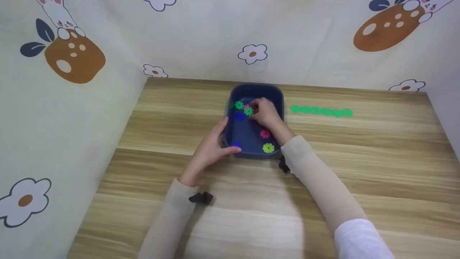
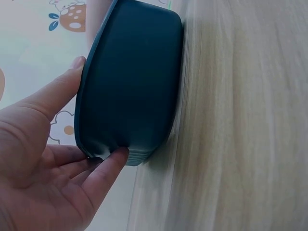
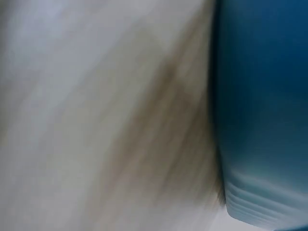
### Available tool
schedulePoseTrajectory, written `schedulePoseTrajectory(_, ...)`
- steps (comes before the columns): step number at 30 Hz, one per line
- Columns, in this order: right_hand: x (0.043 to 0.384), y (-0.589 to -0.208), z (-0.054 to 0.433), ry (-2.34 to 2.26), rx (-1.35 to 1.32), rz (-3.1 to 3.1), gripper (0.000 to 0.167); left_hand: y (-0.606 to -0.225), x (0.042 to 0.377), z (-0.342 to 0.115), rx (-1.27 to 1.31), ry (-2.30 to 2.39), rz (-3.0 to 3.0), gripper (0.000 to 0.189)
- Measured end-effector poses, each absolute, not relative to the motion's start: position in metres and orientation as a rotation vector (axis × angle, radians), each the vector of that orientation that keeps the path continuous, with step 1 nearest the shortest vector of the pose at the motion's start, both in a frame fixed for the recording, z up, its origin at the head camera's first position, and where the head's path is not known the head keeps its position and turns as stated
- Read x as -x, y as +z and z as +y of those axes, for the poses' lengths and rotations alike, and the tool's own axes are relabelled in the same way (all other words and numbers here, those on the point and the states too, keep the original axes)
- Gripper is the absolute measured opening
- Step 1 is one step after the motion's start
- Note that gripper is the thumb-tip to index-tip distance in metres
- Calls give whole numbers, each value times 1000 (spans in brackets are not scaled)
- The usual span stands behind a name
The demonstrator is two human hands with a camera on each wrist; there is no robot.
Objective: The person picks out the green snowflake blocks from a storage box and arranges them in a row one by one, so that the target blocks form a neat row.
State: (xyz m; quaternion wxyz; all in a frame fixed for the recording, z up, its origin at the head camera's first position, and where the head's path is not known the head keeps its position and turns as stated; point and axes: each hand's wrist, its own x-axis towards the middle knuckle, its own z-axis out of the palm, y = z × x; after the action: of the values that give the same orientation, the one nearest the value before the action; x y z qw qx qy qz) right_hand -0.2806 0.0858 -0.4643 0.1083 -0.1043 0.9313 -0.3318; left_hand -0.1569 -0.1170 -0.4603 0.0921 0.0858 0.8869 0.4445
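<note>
A dark blue plastic bin (image 1: 246,135) stands on the wooden table with several notched plastic discs inside. My left hand (image 1: 212,145) grips its near left corner, thumb over the near rim and the other fingers along the left side. In the left wrist view, the left hand (image 2: 57,154) spans the bin wall (image 2: 132,77). My right hand (image 1: 265,112) reaches inside, pinching a green notched disc (image 1: 248,111) at its fingertips. A pink disc behind it is partly hidden. Next to these lie another green disc (image 1: 239,105) and a blue disc (image 1: 239,116).
A row of overlapping green discs (image 1: 321,110) lies on the table right of the bin. Nearer in the bin are a pink disc (image 1: 265,133), a yellow-green disc (image 1: 268,148) and a blue disc (image 1: 236,144). Patterned cloth (image 1: 201,43) borders the table. The right wrist view is blurred.
</note>
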Motion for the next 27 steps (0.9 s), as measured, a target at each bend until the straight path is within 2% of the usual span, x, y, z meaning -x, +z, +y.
schedulePoseTrajectory(8, 281, -466, 82, -850, 333, 2820, 31, -460, 157, -118, -220, 1345, 2625, 103)
schedulePoseTrajectory(18, 279, -463, 81, -1060, 287, 2744, 15, -458, 157, -118, -232, 1326, 2644, 103)
schedulePoseTrajectory(27, 278, -460, 86, -1208, 302, 2694, 13, -459, 157, -117, -273, 1337, 2652, 103)
